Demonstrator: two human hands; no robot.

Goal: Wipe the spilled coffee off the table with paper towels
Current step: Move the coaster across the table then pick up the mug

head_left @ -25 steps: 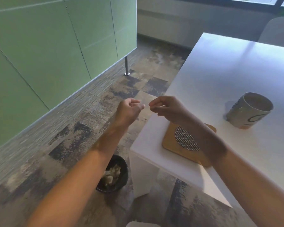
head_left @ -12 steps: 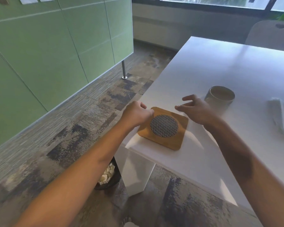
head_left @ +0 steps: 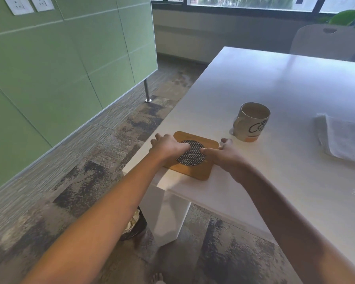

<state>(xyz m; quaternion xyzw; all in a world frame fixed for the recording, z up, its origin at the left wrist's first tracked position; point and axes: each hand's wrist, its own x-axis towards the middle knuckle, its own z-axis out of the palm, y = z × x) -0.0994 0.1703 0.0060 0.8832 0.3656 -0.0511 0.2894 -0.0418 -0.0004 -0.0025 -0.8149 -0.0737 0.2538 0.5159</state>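
Observation:
On the near left corner of the white table [head_left: 275, 83] lies a square wooden coaster [head_left: 197, 173] with a round metal mesh centre. My left hand [head_left: 168, 147] grips its left edge, thumb on the mesh. My right hand [head_left: 223, 156] grips its right edge, fingers curled over the far corner. A white mug [head_left: 252, 121] with black lettering stands upright just beyond the coaster. A folded stack of white paper towels [head_left: 344, 140] lies at the right. I see no clear coffee stain on the table top.
A black waste bin [head_left: 135, 226] with crumpled paper stands on the floor by the table leg, under my left forearm. A green partition [head_left: 70, 58] on a metal leg [head_left: 147, 93] runs along the left. A grey chair [head_left: 326, 42] stands at the table's far end.
Both hands have moved from the air beside the table's corner onto the coaster and closed on its two sides. My view has swung right, bringing the paper towels into sight.

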